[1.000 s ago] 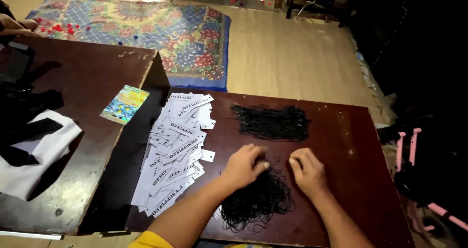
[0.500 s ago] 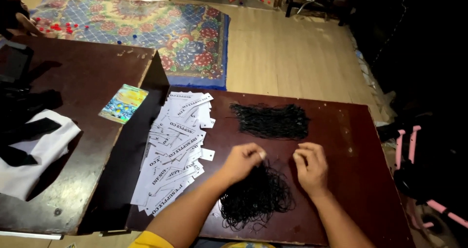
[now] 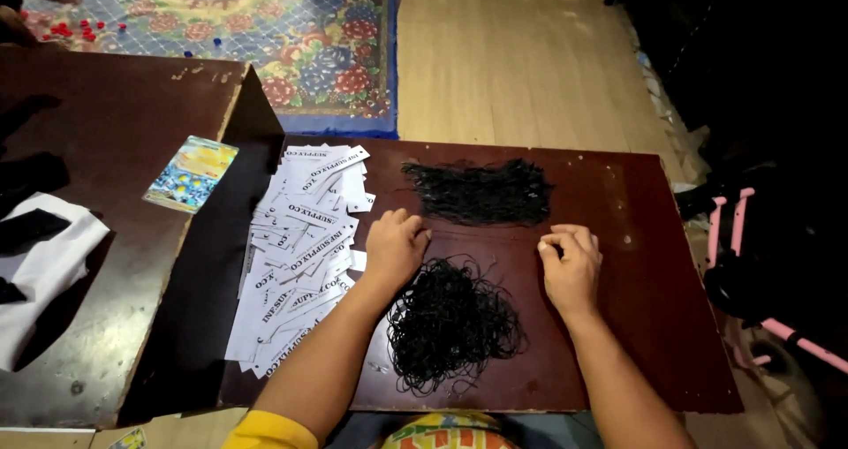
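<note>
Both hands hover curled beyond the tangled black string pile (image 3: 452, 325): left hand (image 3: 395, 248) loosely closed, right hand (image 3: 571, 259) pinching fingertips together, seemingly drawing one strand free

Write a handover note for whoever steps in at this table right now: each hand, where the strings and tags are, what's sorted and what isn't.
Left hand: curled, resting on the table at the top edge of the tangled black string pile; whether it pinches a strand cannot be told.
Right hand: fingertips pinched together beside the same pile, grip too small to make out.
Straightened black strings lie in a neat bundle at the far side of the dark wooden table.
White paper tags are spread in overlapping rows on the left.
Done: one bundle laid out straight.
Left: the tangled pile, which looks the larger; no tag shows a string.
</note>
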